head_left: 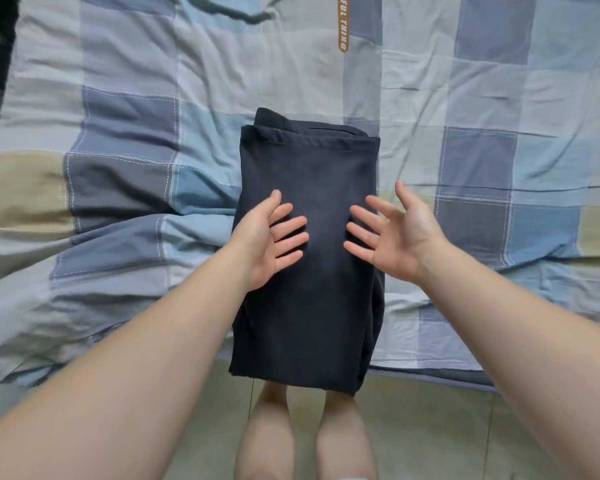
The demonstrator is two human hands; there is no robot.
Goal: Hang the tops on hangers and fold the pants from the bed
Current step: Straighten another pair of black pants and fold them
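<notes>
The pants (309, 161), dark and folded into a long rectangle, lie on the bed (118, 133) in the middle of the view. Their near end hangs over the bed's edge above the floor (430, 427), and their far end shows stacked layers with a hem on top.

Both hands are over the middle of the pants, palms turned toward each other. The left hand (269, 242) has its fingers (288, 225) straight and slightly spread, grasping nothing, with a ring on one finger. The right hand (394, 233) is likewise released, its fingers (364, 216) splayed. Whether either hand touches the cloth cannot be told.

The bed's cover is checked in blue, grey and pale green and is wrinkled. A brown label (343, 26) with white letters lies on it farther back. The person's bare legs (267, 438) stand on the floor below the pants.
</notes>
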